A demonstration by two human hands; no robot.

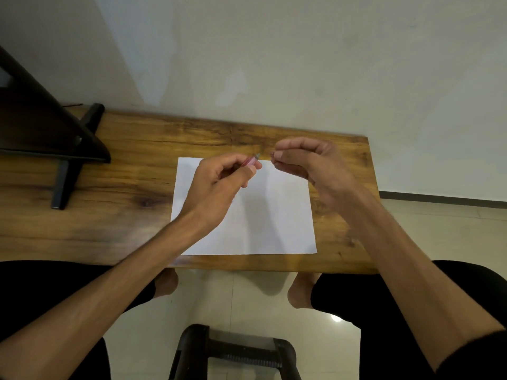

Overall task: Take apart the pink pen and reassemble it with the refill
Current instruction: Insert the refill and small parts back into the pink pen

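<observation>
Holding the pink pen (251, 161) pinched in the left hand (219, 185) above the bench (123, 187), the person's right hand (307, 160) pinches something small, seemingly mid-disassembly; drawing out the refill likely follows.

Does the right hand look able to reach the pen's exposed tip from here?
Probably yes: the right hand hovers beside the pink pen, whose tip sticks out of the left hand, with nothing between them.

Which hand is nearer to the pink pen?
The left. The left hand holds the pink pen in its grip, tip poking out. The right hand hovers just right of the tip, apart from it, fingers pinched.
</observation>
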